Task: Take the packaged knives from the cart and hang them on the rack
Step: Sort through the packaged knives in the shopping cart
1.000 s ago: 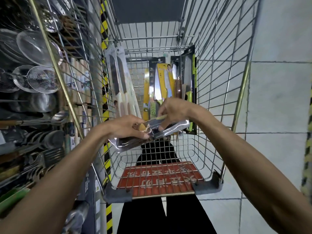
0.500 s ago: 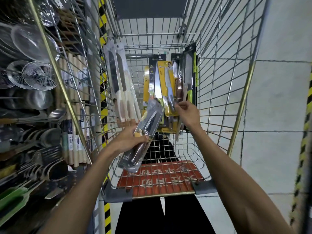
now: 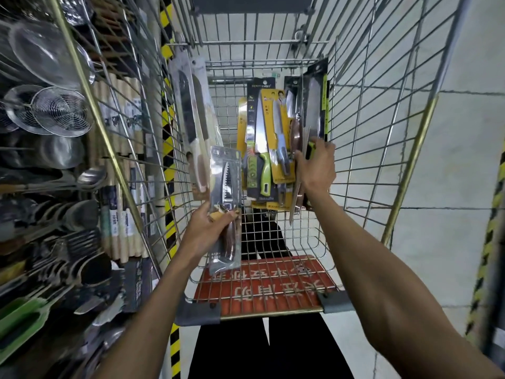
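Inside wire cart [image 3: 363,110], left hand [image 3: 207,231] grips serrated knife pack [image 3: 225,206], right hand [image 3: 317,168] grasps another pack [image 3: 314,105]; neighbours may snag and fall

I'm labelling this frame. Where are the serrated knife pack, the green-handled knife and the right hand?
serrated knife pack [image 3: 225,187], head view, on its blade
green-handled knife [image 3: 264,170], head view, on its handle
right hand [image 3: 317,166], head view, back of the hand

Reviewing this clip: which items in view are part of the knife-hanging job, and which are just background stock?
Part of the job:
- serrated packaged knife, held by the left hand
- black-carded knife, gripped by the right hand
- yellow-carded knives standing in the cart
- pale-handled knife packs against the cart's left wall

Background only:
- wire skimmers
- ladle
- green tray
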